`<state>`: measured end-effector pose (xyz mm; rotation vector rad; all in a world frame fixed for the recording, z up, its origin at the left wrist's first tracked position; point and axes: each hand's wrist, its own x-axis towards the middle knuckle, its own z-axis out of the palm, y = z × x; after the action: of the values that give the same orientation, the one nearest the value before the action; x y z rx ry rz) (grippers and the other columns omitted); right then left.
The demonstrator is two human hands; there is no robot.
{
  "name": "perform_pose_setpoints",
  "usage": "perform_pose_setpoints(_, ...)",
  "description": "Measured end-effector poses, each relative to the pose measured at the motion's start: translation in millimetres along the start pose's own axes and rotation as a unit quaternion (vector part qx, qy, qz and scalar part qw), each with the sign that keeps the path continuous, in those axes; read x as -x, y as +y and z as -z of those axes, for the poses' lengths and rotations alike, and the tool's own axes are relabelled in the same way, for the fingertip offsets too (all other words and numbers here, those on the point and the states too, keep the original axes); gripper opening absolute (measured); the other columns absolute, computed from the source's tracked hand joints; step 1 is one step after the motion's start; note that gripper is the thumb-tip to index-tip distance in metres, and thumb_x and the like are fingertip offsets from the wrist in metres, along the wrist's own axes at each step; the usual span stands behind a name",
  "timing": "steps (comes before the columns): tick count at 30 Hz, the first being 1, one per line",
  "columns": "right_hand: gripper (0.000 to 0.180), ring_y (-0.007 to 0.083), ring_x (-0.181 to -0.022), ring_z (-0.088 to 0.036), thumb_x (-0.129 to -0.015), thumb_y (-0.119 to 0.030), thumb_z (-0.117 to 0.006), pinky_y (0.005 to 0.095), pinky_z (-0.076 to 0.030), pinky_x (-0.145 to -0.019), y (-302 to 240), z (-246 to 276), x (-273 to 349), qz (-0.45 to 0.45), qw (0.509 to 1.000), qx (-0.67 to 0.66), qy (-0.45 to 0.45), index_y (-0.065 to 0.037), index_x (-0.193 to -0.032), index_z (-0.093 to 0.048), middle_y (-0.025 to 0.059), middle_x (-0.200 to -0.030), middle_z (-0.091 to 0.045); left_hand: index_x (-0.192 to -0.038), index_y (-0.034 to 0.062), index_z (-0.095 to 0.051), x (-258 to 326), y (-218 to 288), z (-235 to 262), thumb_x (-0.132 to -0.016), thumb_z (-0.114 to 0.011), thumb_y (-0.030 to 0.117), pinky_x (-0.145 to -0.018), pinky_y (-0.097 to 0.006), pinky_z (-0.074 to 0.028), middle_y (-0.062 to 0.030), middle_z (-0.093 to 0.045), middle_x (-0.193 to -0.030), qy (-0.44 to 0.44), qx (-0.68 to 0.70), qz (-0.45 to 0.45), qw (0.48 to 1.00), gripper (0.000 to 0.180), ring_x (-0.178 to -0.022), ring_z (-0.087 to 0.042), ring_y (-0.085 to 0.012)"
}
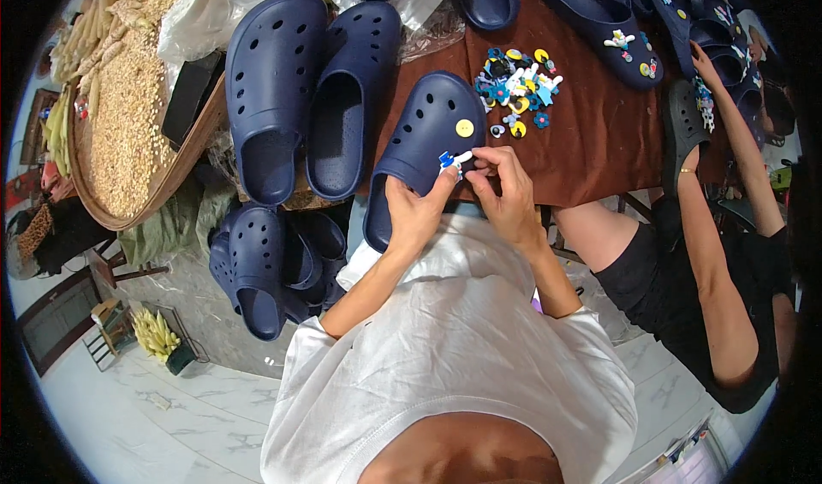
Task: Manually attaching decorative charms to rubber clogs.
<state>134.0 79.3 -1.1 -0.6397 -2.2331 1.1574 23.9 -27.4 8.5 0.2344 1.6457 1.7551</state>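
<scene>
Seen from above, a person in a white shirt works at a table (599, 150) covered in brown cloth. The left hand (415, 210) is closed around the rim of a navy clog (424, 146) that overhangs the table's near edge, its heel end tipped toward the lap. The right hand (505, 188) pinches a small blue and white shoe charm (452, 160) between thumb and fingertips, pressing it at a hole near the clog's collar. A yellow round charm (464, 128) already sits in the toe area. Just beyond lies a loose pile of colourful charms (518, 90) — well within reach. To the left two more navy clogs (308, 90) rest side by side; others are heaped below the table. A second person's arm (711, 253) reaches in at the right. The risks, as I judge them: the tiny charm could slip from the pinch and drop to the floor, or the clog — only partly supported — could tilt off the edge if the left hand's hold loosens.
</scene>
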Motion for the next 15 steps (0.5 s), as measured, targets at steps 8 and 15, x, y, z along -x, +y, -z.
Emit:
perform_pose_setpoints(8, 0.013, 0.0325, -0.089, -0.062, -0.087, -0.004, -0.068, 0.0397, -0.05, -0.08, 27.8, 14.1, 2.4, -0.014, 0.988, 0.123, 0.087, -0.003, -0.1, -0.065, 0.0135, -0.098, -0.062, -0.123, -0.0079, -0.055, 1.2, -7.6, -5.1, -0.088, -0.073, 0.005, -0.093, -0.029, -0.05, -0.0126, -0.065, -0.117, -0.002, 0.03, 0.007, 1.0, 0.042, -0.104, -0.063, -0.0163)
perform_pose_setpoints(15, 0.028, 0.0339, -0.105, -0.055, -0.086, -0.014, -0.072, 0.0444, -0.044, -0.09, 59.9, 30.6, -11.1, -0.07, 0.97, 0.22, 0.077, -0.005, -0.11, -0.061, 0.0149, -0.111, -0.057, -0.127, -0.0077, -0.053, -8.6, -12.5, 2.5, -0.092, -0.069, 0.009, -0.095, -0.03, -0.05, -0.0131, -0.064, -0.12, -0.036, 0.139, 0.063, 0.988, 0.042, -0.106, -0.063, -0.0173)
